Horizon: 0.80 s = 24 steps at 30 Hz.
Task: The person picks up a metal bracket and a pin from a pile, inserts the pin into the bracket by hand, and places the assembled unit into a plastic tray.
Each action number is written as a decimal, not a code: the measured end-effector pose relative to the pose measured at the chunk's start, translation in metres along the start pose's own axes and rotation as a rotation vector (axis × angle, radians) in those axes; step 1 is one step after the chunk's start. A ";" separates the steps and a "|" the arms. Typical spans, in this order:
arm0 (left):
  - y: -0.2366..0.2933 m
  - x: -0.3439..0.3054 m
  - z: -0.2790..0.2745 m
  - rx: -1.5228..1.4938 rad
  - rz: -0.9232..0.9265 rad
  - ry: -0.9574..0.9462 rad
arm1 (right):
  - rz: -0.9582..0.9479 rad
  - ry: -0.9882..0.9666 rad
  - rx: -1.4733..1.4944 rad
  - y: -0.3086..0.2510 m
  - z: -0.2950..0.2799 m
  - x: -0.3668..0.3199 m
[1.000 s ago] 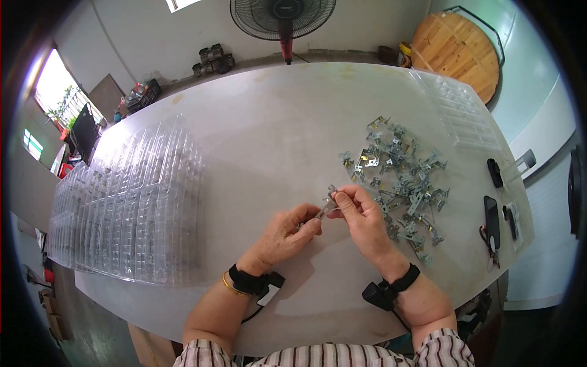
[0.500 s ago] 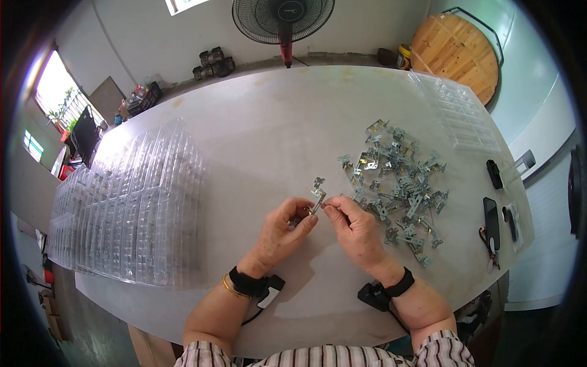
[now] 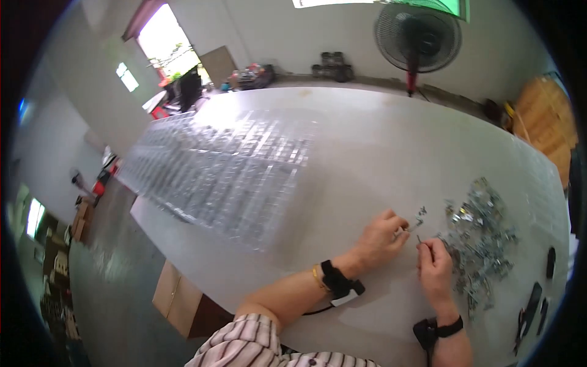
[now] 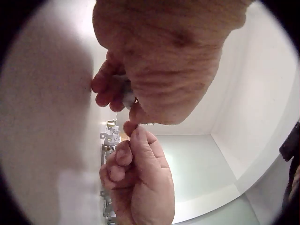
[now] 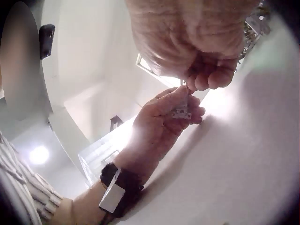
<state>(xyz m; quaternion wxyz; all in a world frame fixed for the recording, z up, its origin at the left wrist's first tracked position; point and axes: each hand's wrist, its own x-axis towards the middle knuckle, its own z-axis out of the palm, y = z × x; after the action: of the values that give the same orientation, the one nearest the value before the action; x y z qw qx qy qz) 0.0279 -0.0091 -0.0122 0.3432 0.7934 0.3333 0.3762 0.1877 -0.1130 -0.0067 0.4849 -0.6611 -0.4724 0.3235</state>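
Observation:
A small metal bracket [image 3: 420, 215] sticks up from the fingers of the left hand [image 3: 380, 240], which grips it over the table. The right hand [image 3: 436, 269] is close beside, thumb and forefinger pinched on a thin small piece [image 3: 419, 238]. In the right wrist view, a flat metal part with holes [image 5: 182, 114] lies within the curled fingers of the left hand [image 5: 157, 119]. The left wrist view has the fingertips of the right hand [image 4: 140, 173] just by the left hand [image 4: 164, 61]. Behind the right hand lies a pile of metal parts [image 3: 483, 244].
Stacked clear plastic trays [image 3: 226, 165] cover the table's left part. Scissors [image 3: 520, 330] and a black object [image 3: 532, 300] lie at the right edge, with another black item [image 3: 551, 263] behind. A fan [image 3: 417, 38] stands beyond the table [image 3: 361, 134].
The head view has swung left, so table and hands appear further right. The right hand has moved from the upright bracket to just beside the left hand's fingers; the left hand keeps its grip.

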 end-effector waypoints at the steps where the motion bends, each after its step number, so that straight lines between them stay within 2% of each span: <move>1: 0.000 0.000 0.000 0.023 -0.034 -0.019 | -0.018 -0.025 0.009 -0.003 0.001 -0.001; 3: -0.004 0.000 -0.001 0.085 -0.005 -0.027 | 0.101 -0.075 0.121 -0.006 -0.001 -0.001; 5: -0.006 0.000 -0.001 0.141 0.029 -0.040 | 0.084 -0.105 0.157 0.001 -0.002 0.001; 7: -0.001 0.000 -0.003 0.194 -0.011 -0.121 | 0.067 -0.131 0.197 0.006 -0.002 0.003; 10: -0.003 0.003 -0.003 0.210 0.014 -0.122 | 0.080 -0.163 0.240 0.005 -0.005 0.006; 14: -0.007 0.002 0.004 0.140 -0.013 -0.023 | 0.131 -0.158 0.246 0.002 -0.006 0.006; 20: -0.004 0.005 0.003 0.442 0.031 0.016 | 0.179 -0.181 0.256 -0.005 -0.008 0.005; 22: -0.007 0.007 0.004 0.650 0.074 -0.033 | 0.190 -0.182 0.261 -0.005 -0.009 0.005; 24: -0.003 0.005 0.000 0.666 0.051 -0.046 | 0.194 -0.193 0.265 -0.005 -0.011 0.006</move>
<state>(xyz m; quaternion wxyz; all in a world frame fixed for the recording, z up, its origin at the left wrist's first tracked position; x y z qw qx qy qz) 0.0296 -0.0039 -0.0129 0.0630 0.8783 0.4104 0.2370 0.1977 -0.1109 0.0020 0.4868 -0.5999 -0.4041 0.4897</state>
